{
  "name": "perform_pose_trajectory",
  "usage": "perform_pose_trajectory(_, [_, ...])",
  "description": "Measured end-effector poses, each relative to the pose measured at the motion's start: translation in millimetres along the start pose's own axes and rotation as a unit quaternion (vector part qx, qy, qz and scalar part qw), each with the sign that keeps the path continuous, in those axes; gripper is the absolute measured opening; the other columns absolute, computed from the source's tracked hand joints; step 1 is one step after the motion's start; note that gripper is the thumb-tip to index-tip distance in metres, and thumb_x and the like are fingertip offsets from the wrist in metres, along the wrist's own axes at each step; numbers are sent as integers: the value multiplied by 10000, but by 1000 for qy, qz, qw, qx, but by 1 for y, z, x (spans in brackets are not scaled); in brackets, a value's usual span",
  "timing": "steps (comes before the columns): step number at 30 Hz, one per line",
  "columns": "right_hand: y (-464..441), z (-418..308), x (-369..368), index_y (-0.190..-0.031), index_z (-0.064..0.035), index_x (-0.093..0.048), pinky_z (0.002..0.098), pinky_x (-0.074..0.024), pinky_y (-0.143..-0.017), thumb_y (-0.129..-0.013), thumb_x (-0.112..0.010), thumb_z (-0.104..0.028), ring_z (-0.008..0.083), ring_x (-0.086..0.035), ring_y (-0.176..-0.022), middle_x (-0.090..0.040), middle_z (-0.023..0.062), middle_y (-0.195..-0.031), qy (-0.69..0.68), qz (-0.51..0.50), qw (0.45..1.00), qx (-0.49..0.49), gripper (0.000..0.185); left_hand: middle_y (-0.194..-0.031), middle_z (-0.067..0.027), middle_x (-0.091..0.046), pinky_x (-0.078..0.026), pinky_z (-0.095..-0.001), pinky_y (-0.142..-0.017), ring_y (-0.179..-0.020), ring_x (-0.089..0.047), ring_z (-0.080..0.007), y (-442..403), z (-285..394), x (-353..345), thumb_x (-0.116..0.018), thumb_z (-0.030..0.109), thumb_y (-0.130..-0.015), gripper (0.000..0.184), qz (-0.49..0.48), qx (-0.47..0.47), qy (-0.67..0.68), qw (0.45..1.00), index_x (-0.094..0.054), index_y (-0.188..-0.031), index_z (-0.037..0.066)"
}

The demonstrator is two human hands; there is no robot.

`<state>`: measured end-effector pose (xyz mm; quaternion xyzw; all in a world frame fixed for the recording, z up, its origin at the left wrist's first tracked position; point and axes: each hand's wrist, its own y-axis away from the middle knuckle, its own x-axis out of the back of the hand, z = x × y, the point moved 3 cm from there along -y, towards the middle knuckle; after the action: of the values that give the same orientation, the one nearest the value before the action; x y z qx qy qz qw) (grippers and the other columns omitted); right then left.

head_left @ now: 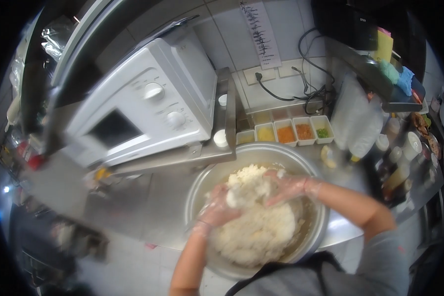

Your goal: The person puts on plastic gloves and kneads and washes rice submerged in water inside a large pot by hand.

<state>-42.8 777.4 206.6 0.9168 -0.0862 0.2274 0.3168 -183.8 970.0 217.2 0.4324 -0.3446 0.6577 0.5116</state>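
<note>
A wide metal bowl (311,246) holds a big pale, crumbly mass (261,232) that looks like rice or dough. Both hands wear clear plastic gloves and are inside the bowl. My left hand (219,207) is at the left of a whitish clump (251,191), its fingers spread and pointing inward. My right hand (287,187) is on the clump's right side, fingers apart, with bits of the pale stuff stuck to it. The clump lies between the two hands, above the larger mass. Motion blurs the fingertips and the clump.
A white microwave (148,98) stands on a metal shelf at the upper left. Small tubs of chopped ingredients (285,133) line the wall behind the bowl. To the right are a plastic bag (355,118), bottles (397,175) and a black device (350,24). Cables (308,93) hang behind.
</note>
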Motion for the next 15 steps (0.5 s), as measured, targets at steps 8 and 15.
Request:
perform_pose_trajectory(8, [-21, 64, -69, -1388, -30, -332, 417, -302, -1086, -670, -750, -548, 252, -355, -1306, -338, 153, -1438, 77, -210, 957, -184, 979, -1368, -242, -297, -287, -435, -1075, -1293, -295, -392, 5, -53, -27, -790, 330, -678, 803, 65, -33, 98, 993, -375, -1329, 109])
perform_pose_trajectory(15, [-15, 26, -78, -1445, 1, -65, 374, -255, -1104, -603, -798, -512, 292, -259, -1353, -219, 233, -1462, -87, -3, 996, -3, 1228, -1327, -258, -382, -294, -481, -1047, -1250, -344, -412, -12, -67, -51, -726, 421, -721, 702, 152, -78, 97, 981, -466, -1282, 90])
